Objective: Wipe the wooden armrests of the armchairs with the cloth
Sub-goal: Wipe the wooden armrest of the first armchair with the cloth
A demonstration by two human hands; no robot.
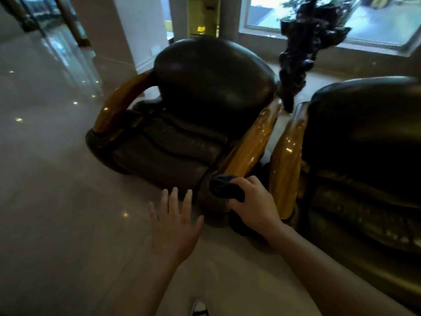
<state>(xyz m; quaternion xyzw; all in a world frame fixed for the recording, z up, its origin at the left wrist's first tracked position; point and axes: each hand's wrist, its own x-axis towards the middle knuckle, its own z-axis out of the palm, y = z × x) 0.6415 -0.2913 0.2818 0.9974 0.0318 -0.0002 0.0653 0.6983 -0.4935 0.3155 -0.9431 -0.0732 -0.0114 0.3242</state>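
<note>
Nearest to me, my left hand hangs over the pale glossy stone floor, fingers spread apart, holding nothing, just short of the front of the dark brown leather armchair. My right hand is beside it, fingers curled and clamped on the bunched dark blue cloth, which is pressed onto the low front end of the glossy golden wooden armrest on the right side of that chair. Cloth touches wood right where the wood meets the rounded leather front.

To do this step well, I judge: keep the cloth flat under the palm, not a tight wad, and run it up along the armrest toward the backrest in one long pass, following the curve, wrapping over both sides. Left hand could steady on the leather front. Gloss shows streaks, so overlap passes.

Just right, with a narrow gap between, is the matching golden armrest of the second dark armchair; watch knuckles in that gap. Farther left, the curved golden far armrest of the first chair has no cloth on it. Behind, between the backs, a dark carved ornament stands blurred; avoid bumping it at the top of the stroke. Windows beyond
</note>
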